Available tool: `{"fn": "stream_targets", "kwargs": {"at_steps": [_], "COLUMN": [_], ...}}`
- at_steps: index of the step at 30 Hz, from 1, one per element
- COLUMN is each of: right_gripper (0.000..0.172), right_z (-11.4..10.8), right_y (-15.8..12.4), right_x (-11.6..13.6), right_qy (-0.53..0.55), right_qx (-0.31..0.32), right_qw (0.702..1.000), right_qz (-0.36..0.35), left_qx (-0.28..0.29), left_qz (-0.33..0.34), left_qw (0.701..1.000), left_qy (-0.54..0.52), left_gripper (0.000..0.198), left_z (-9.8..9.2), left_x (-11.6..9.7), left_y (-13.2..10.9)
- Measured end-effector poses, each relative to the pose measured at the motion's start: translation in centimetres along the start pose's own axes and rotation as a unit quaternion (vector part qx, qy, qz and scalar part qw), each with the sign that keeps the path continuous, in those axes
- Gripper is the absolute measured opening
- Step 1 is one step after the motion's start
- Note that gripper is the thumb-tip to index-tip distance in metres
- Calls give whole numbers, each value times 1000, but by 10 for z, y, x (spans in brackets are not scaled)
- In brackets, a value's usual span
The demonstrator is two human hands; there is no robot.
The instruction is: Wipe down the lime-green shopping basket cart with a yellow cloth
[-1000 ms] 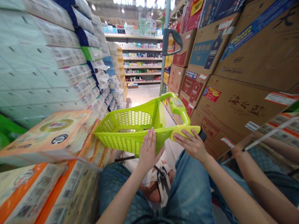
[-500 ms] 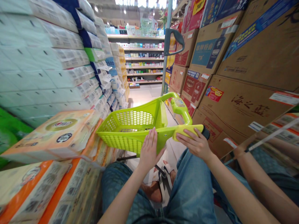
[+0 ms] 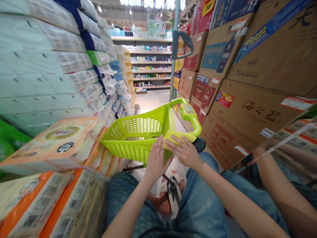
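A lime-green plastic shopping cart (image 3: 128,150) stands in front of my knees, its basket pointing left and its looped handle at the right. My left hand (image 3: 156,157) lies against the near side wall of the basket, fingers straight and close together. With my right hand (image 3: 184,150) I press a yellow cleaning cloth (image 3: 170,135) onto the rim near the handle end, just right of my left fingers. The fingers lie over the cloth, so part of it is hidden. A dark rounded part (image 3: 200,144) of the cart shows beyond my right hand.
Stacked tissue packs (image 3: 44,82) rise on the left, with orange-and-white packs (image 3: 56,142) close beside the cart. Cardboard cartons (image 3: 264,109) form a wall on the right. A metal pole (image 3: 174,76) with a grey handle stands ahead; goods shelves (image 3: 152,61) are behind.
My right hand has slid the yellow cloth leftward along the cart's rim, from the dark end part to beside my left hand. My left hand stays on the basket wall.
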State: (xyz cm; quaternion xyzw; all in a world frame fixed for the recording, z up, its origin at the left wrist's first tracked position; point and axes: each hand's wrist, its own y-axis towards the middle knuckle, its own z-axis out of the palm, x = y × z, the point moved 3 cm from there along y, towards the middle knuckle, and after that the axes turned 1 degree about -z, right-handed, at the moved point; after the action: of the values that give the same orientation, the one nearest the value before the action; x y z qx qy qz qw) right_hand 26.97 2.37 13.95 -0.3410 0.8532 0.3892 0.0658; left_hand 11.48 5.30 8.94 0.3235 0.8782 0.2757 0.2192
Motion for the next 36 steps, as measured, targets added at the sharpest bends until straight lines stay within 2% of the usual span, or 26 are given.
{"fn": "stream_targets", "kwargs": {"at_steps": [2, 5, 8, 10, 13, 16, 19, 22, 26, 28, 32, 34, 36], "right_gripper": [50, 54, 56, 56, 56, 51, 46, 45, 49, 53, 58, 53, 45], "right_z": [-9, -22, -25, -20, -5, 9, 8, -5, -21, -25, -28, -29, -29], "right_y": [-19, -59, -83, -78, -48, -12, -2, -25, -70, -77, -56, -39, -25], "right_x": [-17, -49, -63, -57, -30, -4, 1, -19, -53, -61, -72, -88, -109], "right_qy": [-5, -24, -33, -27, -17, -1, 13, 4, -28, -23, 72, 164, 257], "right_qx": [2, -12, -16, -28, -40, -18, -6, -15, -33, -41, -100, -126, -106], "right_qw": [1000, 1000, 999, 999, 998, 1000, 999, 999, 999, 998, 990, 969, 945], "right_qz": [-13, 4, 14, 25, 39, 10, -31, -41, 20, 31, 75, 134, 174], "left_qx": [-1, -4, -4, -4, -6, -7, -4, 0, 1, -6, -29, -39, -46], "left_qz": [-3, -6, -3, -4, -5, -5, -2, 0, -2, -7, -17, -17, -20], "left_qw": [1000, 1000, 1000, 1000, 1000, 1000, 1000, 1000, 1000, 1000, 999, 999, 998], "left_qy": [-1, -7, -10, -11, -12, -14, -10, -4, -8, -12, -22, -29, -35], "left_gripper": [84, 86, 86, 86, 86, 85, 84, 84, 85, 85, 82, 77, 71], "left_z": [0, 0, 1, 2, 2, 3, 2, 1, 2, 3, 1, -2, -6], "left_x": [0, -1, -1, 0, 0, 0, 1, 1, 0, -1, 0, 1, 1], "left_y": [0, 2, 2, 2, 2, 0, 0, 0, 2, 2, 3, 5, 9]}}
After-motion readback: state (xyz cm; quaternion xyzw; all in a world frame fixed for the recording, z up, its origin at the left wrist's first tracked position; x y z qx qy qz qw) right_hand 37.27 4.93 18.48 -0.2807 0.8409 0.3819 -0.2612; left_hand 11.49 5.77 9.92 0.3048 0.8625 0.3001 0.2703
